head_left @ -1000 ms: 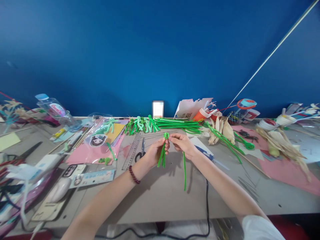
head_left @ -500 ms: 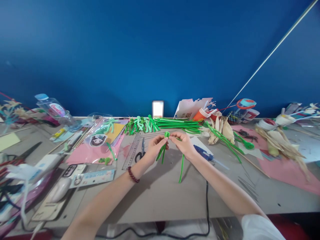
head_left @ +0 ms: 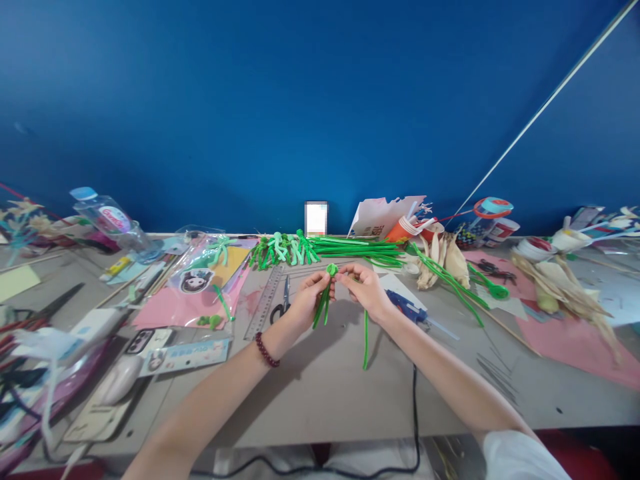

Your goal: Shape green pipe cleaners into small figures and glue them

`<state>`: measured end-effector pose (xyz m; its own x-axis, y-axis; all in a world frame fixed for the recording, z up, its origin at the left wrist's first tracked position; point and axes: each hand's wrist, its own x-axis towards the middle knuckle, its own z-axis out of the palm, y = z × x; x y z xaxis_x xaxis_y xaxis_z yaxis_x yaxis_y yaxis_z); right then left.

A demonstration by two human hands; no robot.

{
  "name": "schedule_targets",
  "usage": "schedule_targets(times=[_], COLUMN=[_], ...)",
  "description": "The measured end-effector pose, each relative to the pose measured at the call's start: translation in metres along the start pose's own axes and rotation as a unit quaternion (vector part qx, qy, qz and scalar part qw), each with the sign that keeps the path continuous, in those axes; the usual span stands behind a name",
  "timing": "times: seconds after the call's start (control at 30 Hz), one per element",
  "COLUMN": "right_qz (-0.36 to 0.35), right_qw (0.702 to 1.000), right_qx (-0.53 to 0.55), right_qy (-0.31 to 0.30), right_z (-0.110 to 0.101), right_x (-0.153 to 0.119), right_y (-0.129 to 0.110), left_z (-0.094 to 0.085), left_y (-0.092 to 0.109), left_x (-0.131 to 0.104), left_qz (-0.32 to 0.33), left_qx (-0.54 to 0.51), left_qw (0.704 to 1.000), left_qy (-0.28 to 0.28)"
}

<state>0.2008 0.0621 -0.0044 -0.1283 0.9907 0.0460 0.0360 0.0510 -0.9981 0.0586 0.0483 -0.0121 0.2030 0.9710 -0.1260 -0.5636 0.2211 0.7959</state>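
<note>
Between my two hands, above the middle of the table, is a bundle of green pipe cleaners [head_left: 321, 309] with a knotted round top. My left hand [head_left: 311, 297] pinches it just under the top, and two or more stems hang below. My right hand [head_left: 364, 291] is closed at the bundle's right side, its fingertips on a pipe cleaner [head_left: 365, 340] whose loose end hangs down under the palm. Farther back lie a pile of long green pipe cleaners [head_left: 357, 249] and several twisted green pieces [head_left: 284, 249].
Left of my hands lie black scissors [head_left: 281, 309] and a clear ruler [head_left: 263, 303]. To the right sits a blue glue gun [head_left: 406, 305] with its black cord [head_left: 415, 413] running over the front edge. Dried corn husks [head_left: 453, 261] and a plastic bottle [head_left: 109, 217] stand farther out.
Both hands stay close together with slight finger movement. The loose pipe cleaner end under my right hand has swung a little to the right and hangs straighter.
</note>
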Motion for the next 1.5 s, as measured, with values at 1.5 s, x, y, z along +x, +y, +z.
schedule_targets(times=[1.5], right_qz=[-0.048], right_qw=[0.998], right_qx=[-0.016], right_qy=[-0.026], right_z=[-0.004], right_x=[-0.002], right_y=[-0.009], left_z=[0.003], left_y=[0.015], left_x=[-0.005], left_qz=[-0.042], left_qx=[0.044], left_qw=[0.998], left_qy=[-0.011])
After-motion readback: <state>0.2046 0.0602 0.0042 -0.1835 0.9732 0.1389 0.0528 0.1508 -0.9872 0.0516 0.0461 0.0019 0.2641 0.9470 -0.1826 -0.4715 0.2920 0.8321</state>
